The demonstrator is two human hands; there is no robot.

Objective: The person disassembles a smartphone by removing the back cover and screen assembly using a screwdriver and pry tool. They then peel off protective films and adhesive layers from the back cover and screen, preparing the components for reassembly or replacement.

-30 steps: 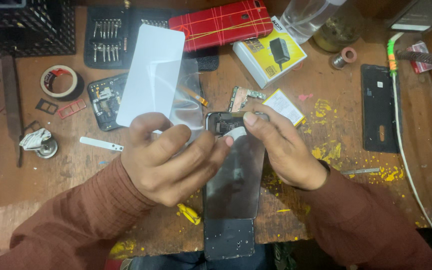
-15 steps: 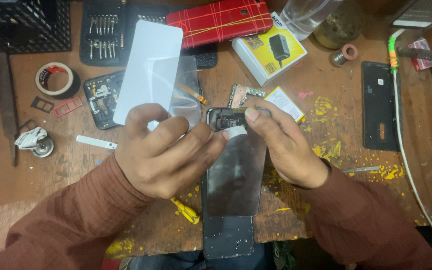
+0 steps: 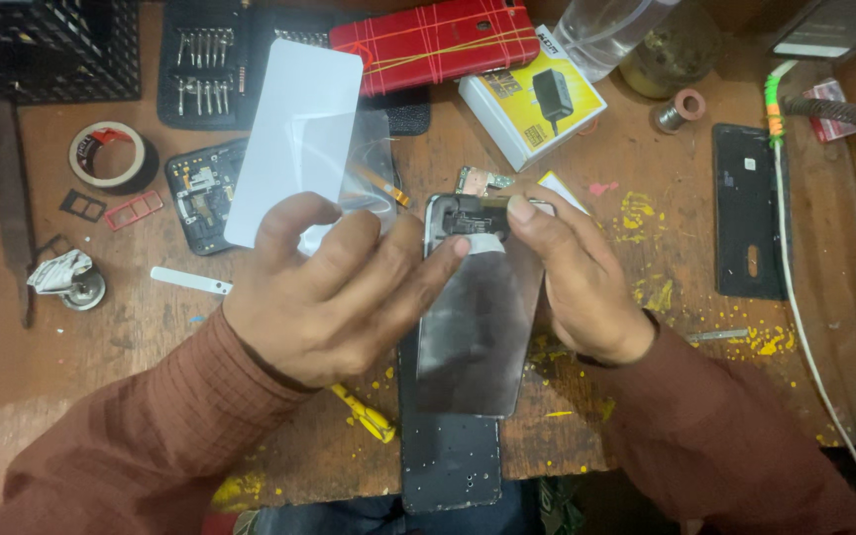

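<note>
- Head view: the left hand (image 3: 334, 292) pinches a white sheet (image 3: 294, 139) with a clear film behind it, still raised over the wooden bench (image 3: 151, 327).
- The right hand (image 3: 572, 272) grips the top of an opened phone (image 3: 478, 317) (held as before), fingertips at its camera end.
- The sheet has barely shifted.

Item count, positions by clock face from bench centre:

- Hands: two, left (image 3: 334, 297) and right (image 3: 572, 272).
- Tape rolls: one (image 3: 106, 156), at 10 o'clock.
- Red phone cases: one (image 3: 433, 42), at 12 o'clock.
- Charger boxes: one (image 3: 532, 104), at 1 o'clock.
- Black back covers: one (image 3: 748, 213), at 3 o'clock.
- White protective sheets: one (image 3: 294, 134), at 11 o'clock.
</note>
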